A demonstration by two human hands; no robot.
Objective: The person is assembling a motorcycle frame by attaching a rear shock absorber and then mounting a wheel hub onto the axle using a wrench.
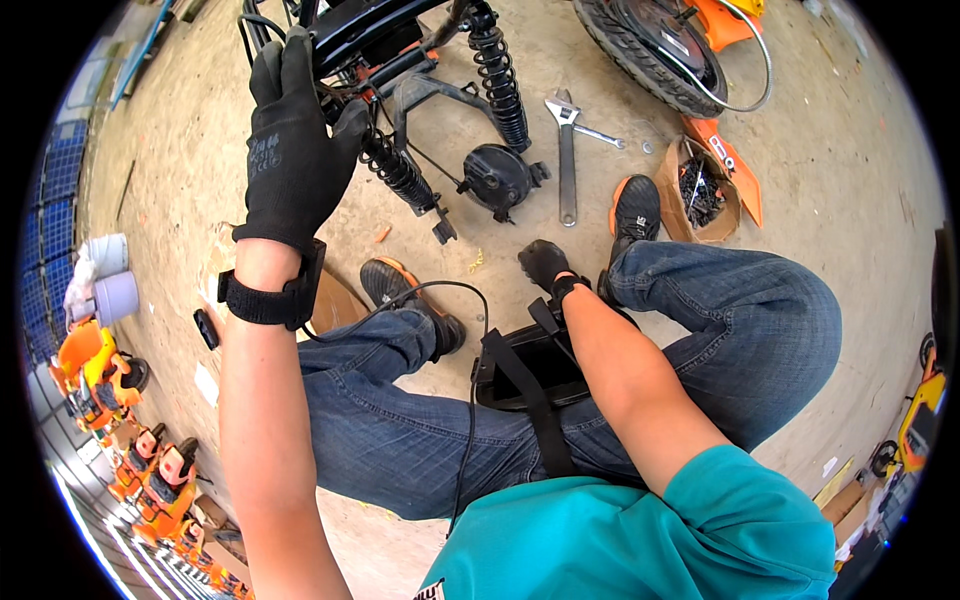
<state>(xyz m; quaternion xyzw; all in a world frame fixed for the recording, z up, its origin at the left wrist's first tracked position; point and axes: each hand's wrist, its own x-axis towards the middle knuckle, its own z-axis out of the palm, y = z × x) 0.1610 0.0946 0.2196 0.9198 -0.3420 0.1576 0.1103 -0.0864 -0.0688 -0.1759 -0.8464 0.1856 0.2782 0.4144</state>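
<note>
My left hand (295,150), in a black work glove, is raised against the black tubular frame (375,35) of a small vehicle. Its fingers are stretched out along the frame and its thumb stands apart. From the frame, two black coil-spring shock absorbers (497,75) slant toward me. Between their lower ends, a round black brake drum or hub part (495,180) lies on the floor, with a cable running to it. My right hand (545,264), gloved too, hovers between my knees with fingers curled; whatever they may hold is hidden.
An adjustable wrench (567,160) and a smaller spanner (600,135) lie on the concrete floor. To the right are a cardboard box (715,230) of bolts, an orange panel (735,170) and a tyred wheel (650,50). A black bag (500,390) is strapped at my lap.
</note>
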